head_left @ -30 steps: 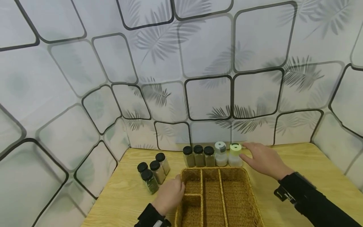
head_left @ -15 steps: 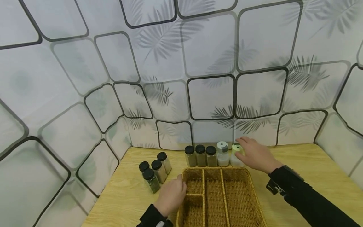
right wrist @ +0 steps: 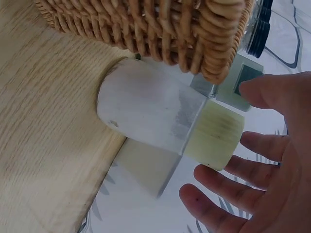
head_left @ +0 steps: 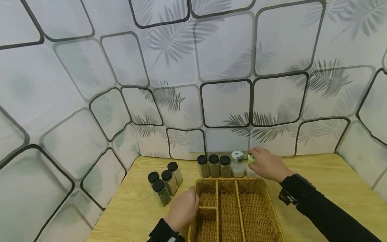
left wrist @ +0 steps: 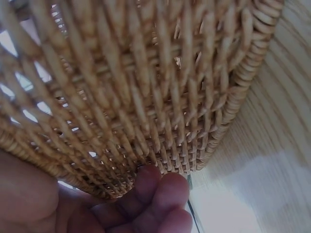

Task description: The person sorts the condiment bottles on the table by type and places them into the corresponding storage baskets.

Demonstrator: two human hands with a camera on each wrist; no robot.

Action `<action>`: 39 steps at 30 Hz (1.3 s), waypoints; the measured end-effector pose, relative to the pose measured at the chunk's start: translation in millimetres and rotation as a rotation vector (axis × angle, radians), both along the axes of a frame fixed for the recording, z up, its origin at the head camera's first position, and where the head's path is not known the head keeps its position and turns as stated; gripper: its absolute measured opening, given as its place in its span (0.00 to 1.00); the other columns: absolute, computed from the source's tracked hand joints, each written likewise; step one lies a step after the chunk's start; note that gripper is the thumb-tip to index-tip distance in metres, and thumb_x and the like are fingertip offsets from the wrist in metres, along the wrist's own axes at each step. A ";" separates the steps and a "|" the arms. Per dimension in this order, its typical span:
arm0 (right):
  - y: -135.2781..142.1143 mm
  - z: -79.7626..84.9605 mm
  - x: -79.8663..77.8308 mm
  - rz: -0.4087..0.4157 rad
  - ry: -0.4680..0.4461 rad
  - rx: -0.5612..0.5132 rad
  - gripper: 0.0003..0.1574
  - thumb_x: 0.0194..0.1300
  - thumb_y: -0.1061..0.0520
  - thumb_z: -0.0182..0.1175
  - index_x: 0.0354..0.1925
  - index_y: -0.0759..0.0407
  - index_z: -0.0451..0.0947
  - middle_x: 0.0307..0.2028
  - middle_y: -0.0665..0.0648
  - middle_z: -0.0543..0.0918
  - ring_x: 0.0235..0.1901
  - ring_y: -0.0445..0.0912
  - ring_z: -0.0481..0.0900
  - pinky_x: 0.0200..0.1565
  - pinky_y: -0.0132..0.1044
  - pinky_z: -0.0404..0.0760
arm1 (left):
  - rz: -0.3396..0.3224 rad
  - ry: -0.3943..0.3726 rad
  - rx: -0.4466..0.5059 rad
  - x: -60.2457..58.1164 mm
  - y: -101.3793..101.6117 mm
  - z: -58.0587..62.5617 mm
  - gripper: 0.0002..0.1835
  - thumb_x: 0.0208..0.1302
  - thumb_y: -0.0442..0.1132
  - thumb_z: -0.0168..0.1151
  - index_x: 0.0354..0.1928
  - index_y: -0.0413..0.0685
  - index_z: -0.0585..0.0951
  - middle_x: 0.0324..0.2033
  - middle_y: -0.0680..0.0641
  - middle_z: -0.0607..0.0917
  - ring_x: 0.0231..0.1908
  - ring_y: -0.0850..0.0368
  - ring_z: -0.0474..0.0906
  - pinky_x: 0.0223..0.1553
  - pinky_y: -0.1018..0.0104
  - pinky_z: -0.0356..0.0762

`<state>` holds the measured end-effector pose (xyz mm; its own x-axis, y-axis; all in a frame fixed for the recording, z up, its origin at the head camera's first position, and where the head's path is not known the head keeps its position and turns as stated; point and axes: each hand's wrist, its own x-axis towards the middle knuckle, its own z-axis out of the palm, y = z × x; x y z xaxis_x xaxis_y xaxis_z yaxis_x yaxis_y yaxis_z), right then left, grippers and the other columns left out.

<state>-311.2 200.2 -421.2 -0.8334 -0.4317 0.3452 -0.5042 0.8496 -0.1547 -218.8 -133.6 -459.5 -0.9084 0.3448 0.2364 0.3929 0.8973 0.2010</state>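
My left hand (head_left: 182, 206) grips the left rim of the divided wicker basket (head_left: 238, 205), its fingers bent against the woven outer side in the left wrist view. Behind the basket's far right corner, my right hand (head_left: 267, 163) surrounds the yellow-green lid (right wrist: 216, 136) of a clear shaker jar (right wrist: 146, 104) with white contents. In the right wrist view, the thumb and fingers are spread around that lid. The head view shows only part of this jar, since the hand covers the rest. A white-lidded jar (head_left: 238, 164) stands just to its left.
Several black-capped spice jars (head_left: 214, 166) line up behind the basket, left of the white-lidded jar. Another cluster of black-capped jars (head_left: 169, 181) stands on the wooden table (head_left: 136, 201) at left. A patterned cloth wall (head_left: 225, 104) rises behind the table.
My right hand has moved left, from beside the yellow-green-lidded jar to over its lid. The left hand stays on the basket rim.
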 end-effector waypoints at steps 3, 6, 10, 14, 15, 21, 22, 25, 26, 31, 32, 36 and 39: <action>-0.8 -1.4 -1.6 0.001 0.007 0.012 0.34 0.64 0.51 0.60 0.63 0.67 0.67 0.55 0.70 0.73 0.51 0.61 0.71 0.44 0.55 0.77 | 0.005 -0.014 0.009 -0.3 0.1 0.2 0.16 0.71 0.38 0.49 0.50 0.30 0.75 0.10 0.53 0.65 0.08 0.61 0.59 0.10 0.68 0.49; -1.4 -2.8 -3.2 0.001 0.012 0.017 0.34 0.62 0.53 0.61 0.63 0.67 0.68 0.54 0.70 0.74 0.50 0.61 0.72 0.43 0.54 0.77 | 0.013 -0.052 0.027 -0.5 0.4 0.3 0.17 0.72 0.38 0.48 0.52 0.29 0.74 0.10 0.53 0.65 0.08 0.60 0.60 0.11 0.67 0.50; -1.7 -4.1 -5.0 0.014 0.014 0.020 0.33 0.61 0.56 0.62 0.61 0.67 0.69 0.53 0.70 0.75 0.49 0.61 0.72 0.43 0.55 0.77 | 0.019 -0.090 0.042 -0.2 0.5 0.9 0.19 0.72 0.38 0.47 0.55 0.28 0.72 0.10 0.52 0.66 0.08 0.60 0.60 0.11 0.67 0.50; -1.1 -6.1 -7.0 0.026 0.027 0.033 0.31 0.60 0.58 0.63 0.60 0.67 0.70 0.51 0.69 0.76 0.47 0.60 0.73 0.40 0.52 0.79 | 0.016 -0.081 0.040 -0.3 0.7 1.4 0.17 0.72 0.38 0.48 0.52 0.29 0.73 0.10 0.53 0.66 0.08 0.61 0.61 0.11 0.67 0.52; -0.9 -6.5 -7.2 0.029 0.030 0.036 0.30 0.60 0.59 0.63 0.60 0.67 0.70 0.51 0.69 0.76 0.47 0.60 0.74 0.39 0.51 0.79 | 0.015 -0.076 0.038 -0.2 0.8 1.5 0.16 0.72 0.38 0.48 0.51 0.30 0.74 0.10 0.53 0.66 0.08 0.61 0.61 0.11 0.67 0.52; -0.8 -7.3 -8.9 0.045 0.043 0.039 0.29 0.60 0.62 0.62 0.59 0.68 0.71 0.50 0.69 0.76 0.46 0.59 0.74 0.40 0.51 0.79 | 0.025 -0.089 0.042 0.3 1.4 2.3 0.17 0.72 0.38 0.48 0.51 0.30 0.74 0.11 0.52 0.67 0.09 0.60 0.62 0.11 0.66 0.56; -1.0 -7.3 -9.3 0.046 0.044 0.037 0.29 0.60 0.62 0.63 0.59 0.68 0.71 0.50 0.69 0.76 0.46 0.58 0.74 0.40 0.51 0.79 | 0.028 -0.091 0.043 0.3 1.5 2.2 0.17 0.72 0.39 0.47 0.52 0.30 0.74 0.12 0.52 0.68 0.09 0.60 0.63 0.11 0.66 0.57; -1.2 -8.0 -10.0 0.051 0.044 0.035 0.29 0.59 0.63 0.63 0.59 0.68 0.71 0.49 0.69 0.76 0.45 0.58 0.75 0.39 0.50 0.79 | 0.032 -0.088 0.046 0.3 1.3 1.8 0.17 0.72 0.39 0.48 0.51 0.30 0.74 0.13 0.51 0.70 0.10 0.60 0.65 0.11 0.65 0.61; -1.3 -8.4 -10.2 0.052 0.043 0.035 0.29 0.59 0.63 0.63 0.59 0.68 0.71 0.49 0.69 0.76 0.44 0.58 0.75 0.39 0.50 0.79 | 0.034 -0.084 0.044 0.2 1.1 1.6 0.17 0.72 0.39 0.48 0.51 0.30 0.74 0.13 0.51 0.70 0.11 0.59 0.66 0.11 0.65 0.62; -1.9 -7.2 -9.5 0.063 0.040 0.017 0.29 0.58 0.64 0.63 0.59 0.68 0.71 0.48 0.69 0.77 0.44 0.58 0.75 0.40 0.50 0.79 | 0.036 -0.088 0.043 0.3 0.6 0.8 0.18 0.72 0.38 0.48 0.53 0.29 0.73 0.12 0.51 0.69 0.10 0.60 0.64 0.11 0.66 0.57; -1.8 -7.0 -9.4 0.064 0.039 0.014 0.29 0.58 0.65 0.62 0.59 0.68 0.71 0.48 0.69 0.77 0.44 0.57 0.75 0.40 0.50 0.79 | 0.035 -0.089 0.043 0.2 0.6 0.4 0.18 0.72 0.38 0.48 0.53 0.29 0.73 0.12 0.52 0.68 0.10 0.60 0.63 0.11 0.66 0.56; -0.7 -6.7 -8.7 0.071 0.033 0.009 0.30 0.58 0.66 0.62 0.59 0.69 0.71 0.48 0.69 0.76 0.44 0.57 0.75 0.41 0.50 0.78 | 0.024 -0.084 0.046 0.5 0.5 0.4 0.19 0.72 0.38 0.47 0.55 0.27 0.72 0.11 0.51 0.67 0.09 0.60 0.62 0.12 0.66 0.54; -0.7 -7.1 -9.0 0.083 0.038 0.007 0.30 0.58 0.67 0.61 0.59 0.69 0.70 0.48 0.69 0.76 0.43 0.57 0.75 0.41 0.50 0.78 | 0.025 -0.071 0.050 0.4 0.1 1.1 0.19 0.72 0.37 0.47 0.54 0.27 0.72 0.12 0.51 0.68 0.10 0.60 0.63 0.12 0.66 0.56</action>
